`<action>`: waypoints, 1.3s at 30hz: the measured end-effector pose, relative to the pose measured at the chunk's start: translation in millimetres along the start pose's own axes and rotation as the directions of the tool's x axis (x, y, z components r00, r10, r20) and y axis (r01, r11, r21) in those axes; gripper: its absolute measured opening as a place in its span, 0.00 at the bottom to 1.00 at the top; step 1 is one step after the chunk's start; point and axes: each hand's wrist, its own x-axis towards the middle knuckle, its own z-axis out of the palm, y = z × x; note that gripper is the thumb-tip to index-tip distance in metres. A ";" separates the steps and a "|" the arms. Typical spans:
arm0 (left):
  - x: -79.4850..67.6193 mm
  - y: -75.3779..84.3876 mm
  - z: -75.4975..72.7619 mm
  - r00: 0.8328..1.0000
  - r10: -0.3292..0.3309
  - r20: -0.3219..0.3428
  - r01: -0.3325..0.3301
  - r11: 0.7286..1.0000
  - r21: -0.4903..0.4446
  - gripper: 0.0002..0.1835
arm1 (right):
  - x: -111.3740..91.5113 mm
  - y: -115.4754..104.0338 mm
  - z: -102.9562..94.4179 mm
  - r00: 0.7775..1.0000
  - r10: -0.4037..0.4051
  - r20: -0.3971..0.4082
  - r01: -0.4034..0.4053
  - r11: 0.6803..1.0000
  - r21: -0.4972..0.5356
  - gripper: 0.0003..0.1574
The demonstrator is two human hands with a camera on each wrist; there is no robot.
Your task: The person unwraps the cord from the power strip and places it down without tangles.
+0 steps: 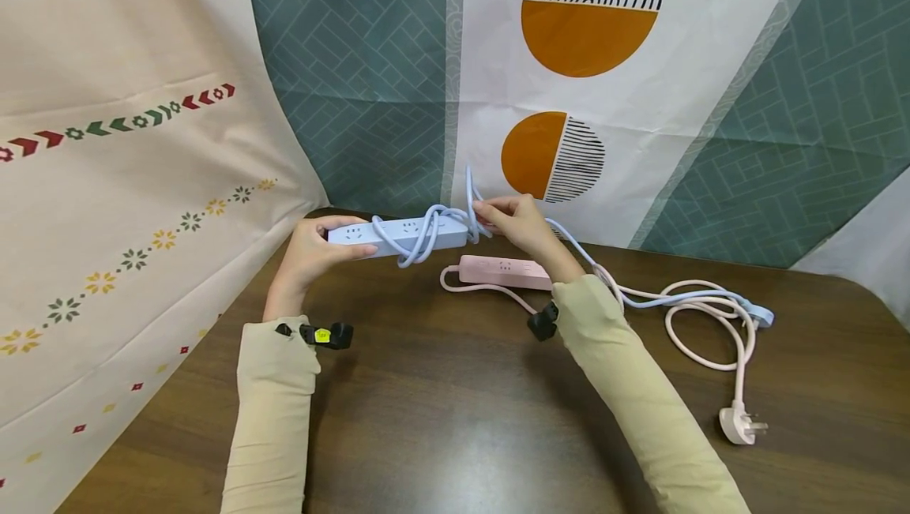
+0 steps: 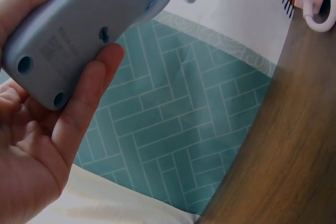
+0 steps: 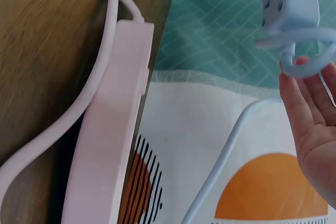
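My left hand grips the left end of a light blue power strip, holding it up above the table. The strip's underside, with its screw holes and printed label, faces the left wrist view. Loops of the strip's blue cord wrap around its right half. At the right end, my right hand pinches the cord, and a loop stands up above those fingers. From there the cord runs right, down to a blue plug on the table. In the right wrist view, the fingertips are at the cord below the strip's end.
A pink power strip lies on the wooden table behind my right wrist. Its coiled pink cord spreads to the right, crossing the blue cord, and ends in a pink plug. Patterned cloths hang behind and at left.
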 end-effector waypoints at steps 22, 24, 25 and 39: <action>2.3 2.4 5.3 0.999 -0.041 -0.017 0.042 0.999 0.010 0.23 | -0.9 -4.2 -1.3 0.999 0.011 -0.041 0.000 0.966 0.257 0.19; 2.8 2.6 5.1 0.998 -0.054 -0.027 0.055 0.998 0.023 0.23 | -2.4 -3.6 -4.3 0.999 0.004 -0.037 0.008 0.947 0.322 0.18; 2.9 2.6 5.0 0.998 -0.061 -0.031 0.061 0.998 0.029 0.23 | -3.4 -3.4 -5.8 0.999 0.001 -0.040 0.013 0.941 0.338 0.17; 0.1 -1.3 -5.1 0.995 -0.070 -0.070 0.078 0.989 0.123 0.25 | -14.7 4.3 -38.2 0.995 -0.022 -0.096 0.060 0.909 0.413 0.16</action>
